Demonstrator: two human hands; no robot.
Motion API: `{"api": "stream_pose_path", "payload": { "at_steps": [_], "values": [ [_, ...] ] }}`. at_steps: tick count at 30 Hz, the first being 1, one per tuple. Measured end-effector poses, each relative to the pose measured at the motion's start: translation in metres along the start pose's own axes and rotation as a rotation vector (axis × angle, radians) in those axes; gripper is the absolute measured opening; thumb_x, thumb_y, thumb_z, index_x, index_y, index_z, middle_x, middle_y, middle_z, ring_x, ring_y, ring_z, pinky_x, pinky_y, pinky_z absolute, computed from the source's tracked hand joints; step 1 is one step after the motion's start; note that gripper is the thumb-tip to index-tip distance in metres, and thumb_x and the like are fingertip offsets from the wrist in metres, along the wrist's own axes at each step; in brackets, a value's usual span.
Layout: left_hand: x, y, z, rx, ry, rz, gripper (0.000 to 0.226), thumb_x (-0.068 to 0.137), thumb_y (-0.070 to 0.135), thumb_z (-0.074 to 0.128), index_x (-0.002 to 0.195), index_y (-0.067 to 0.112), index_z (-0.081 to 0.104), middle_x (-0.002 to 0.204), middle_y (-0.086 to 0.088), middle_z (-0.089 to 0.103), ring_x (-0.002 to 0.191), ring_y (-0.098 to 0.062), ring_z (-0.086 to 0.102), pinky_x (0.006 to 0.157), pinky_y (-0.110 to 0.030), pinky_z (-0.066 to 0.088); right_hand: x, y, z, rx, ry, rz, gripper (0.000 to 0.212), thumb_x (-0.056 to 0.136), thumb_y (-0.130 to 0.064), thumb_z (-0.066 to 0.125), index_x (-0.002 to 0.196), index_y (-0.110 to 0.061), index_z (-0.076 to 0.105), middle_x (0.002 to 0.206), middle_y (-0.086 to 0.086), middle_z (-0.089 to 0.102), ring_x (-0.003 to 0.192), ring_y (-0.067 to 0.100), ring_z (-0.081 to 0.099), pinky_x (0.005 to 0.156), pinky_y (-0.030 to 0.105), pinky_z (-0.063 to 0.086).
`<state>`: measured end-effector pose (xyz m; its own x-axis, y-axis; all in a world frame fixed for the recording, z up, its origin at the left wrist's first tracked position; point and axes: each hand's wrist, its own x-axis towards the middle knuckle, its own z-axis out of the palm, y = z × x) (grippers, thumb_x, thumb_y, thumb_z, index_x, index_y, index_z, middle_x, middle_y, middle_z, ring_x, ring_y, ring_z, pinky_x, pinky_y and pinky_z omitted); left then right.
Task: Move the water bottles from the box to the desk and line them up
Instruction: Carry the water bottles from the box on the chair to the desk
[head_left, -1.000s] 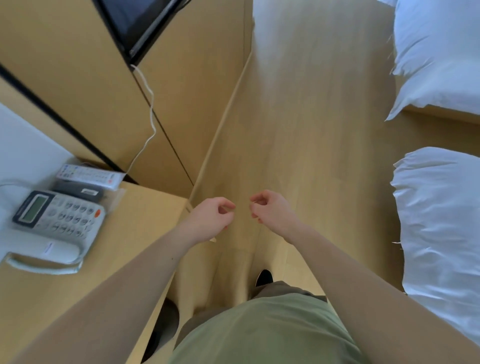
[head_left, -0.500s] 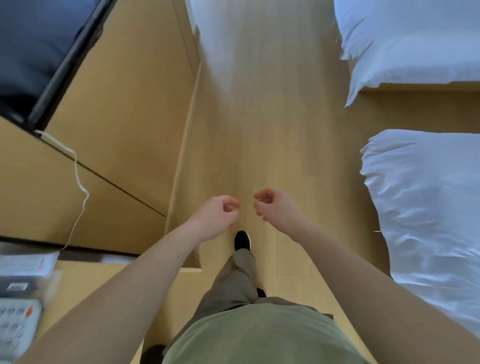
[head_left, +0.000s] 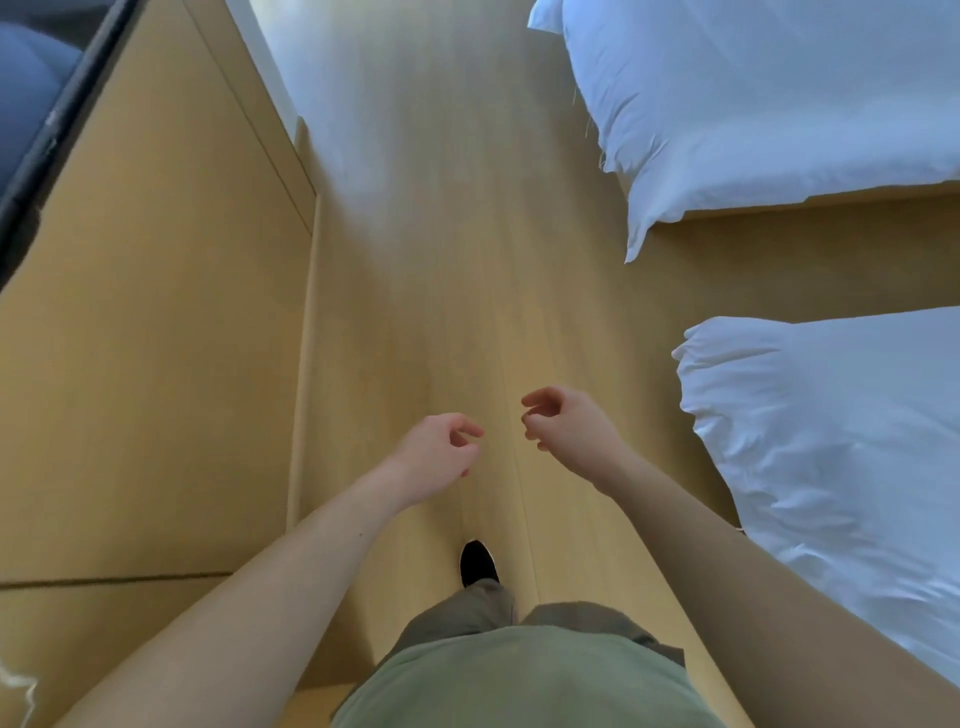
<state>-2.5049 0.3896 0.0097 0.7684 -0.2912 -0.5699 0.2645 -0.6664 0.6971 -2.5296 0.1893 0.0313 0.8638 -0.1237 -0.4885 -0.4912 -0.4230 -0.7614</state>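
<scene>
Phone, remote and desk corner that sat at our lower left a second ago are gone from view; we now look down a wood floor (head_left: 441, 291) with pale, long-grained planks. Our hands have drifted a little apart. Left hand (head_left: 436, 457) hangs with fingers loosely curled, thumb near the forefinger, holding nothing. Right hand (head_left: 566, 428) is the same, loosely curled and empty. One black shoe (head_left: 478, 564) shows ahead of our olive trousers, where half a second ago it sat nearer the hands. Smooth tan cabinet panels (head_left: 156, 338) rise at left, a dark glossy screen (head_left: 31, 104) in the corner. Two beds with white, rumpled, soft-edged duvets (head_left: 831, 426) lie at right. Bottles and box are nowhere in view.
</scene>
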Motion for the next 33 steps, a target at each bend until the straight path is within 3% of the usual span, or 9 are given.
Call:
{"api": "stream_pose_path", "payload": {
  "at_steps": [5,9,14,26,33],
  "values": [
    [0.066,0.043,-0.036,0.028,-0.018,0.032,0.018,0.086,0.033,0.060,0.103,0.039,0.066,0.086,0.004,0.074,0.089,-0.021,0.071,0.077,-0.040,0.058,0.054,-0.029,-0.026,0.024,0.051,-0.018,0.026,0.088,-0.020,0.055,0.112,-0.023,0.063,0.097,-0.004,0.070,0.084,0.014,0.066,0.075,0.029,0.055],
    [0.118,0.080,-0.051,0.052,-0.031,0.077,0.014,0.086,0.031,0.061,0.097,0.038,0.066,0.083,0.004,0.075,0.085,-0.025,0.071,0.073,-0.043,0.058,0.097,-0.043,-0.049,0.013,0.070,-0.007,0.027,0.088,-0.021,0.056,0.113,-0.021,0.064,0.100,-0.004,0.069,0.088,0.013,0.065,0.082,0.032,0.055],
    [0.190,0.124,-0.063,0.042,-0.039,0.084,0.018,0.090,0.031,0.059,0.106,0.035,0.066,0.086,0.004,0.075,0.087,-0.027,0.071,0.077,-0.046,0.058,0.170,-0.055,-0.082,0.023,0.047,-0.003,0.026,0.088,-0.021,0.056,0.112,-0.022,0.063,0.102,-0.003,0.069,0.090,0.012,0.064,0.086,0.034,0.055],
    [0.367,0.238,-0.116,-0.050,0.084,0.020,0.014,0.091,0.038,0.060,0.103,0.040,0.067,0.086,0.011,0.072,0.083,-0.016,0.070,0.076,-0.038,0.060,0.383,-0.120,-0.207,-0.007,-0.046,-0.063,0.026,0.089,-0.022,0.057,0.114,-0.021,0.063,0.106,-0.002,0.068,0.095,0.012,0.065,0.088,0.036,0.055],
    [0.442,0.279,-0.154,-0.114,0.107,-0.019,0.017,0.093,0.039,0.060,0.109,0.039,0.066,0.098,0.012,0.069,0.090,-0.007,0.066,0.075,-0.025,0.053,0.481,-0.158,-0.233,-0.003,-0.111,-0.071,0.025,0.090,-0.024,0.058,0.114,-0.021,0.063,0.104,-0.004,0.069,0.096,0.011,0.066,0.088,0.037,0.056]
  ]
}}
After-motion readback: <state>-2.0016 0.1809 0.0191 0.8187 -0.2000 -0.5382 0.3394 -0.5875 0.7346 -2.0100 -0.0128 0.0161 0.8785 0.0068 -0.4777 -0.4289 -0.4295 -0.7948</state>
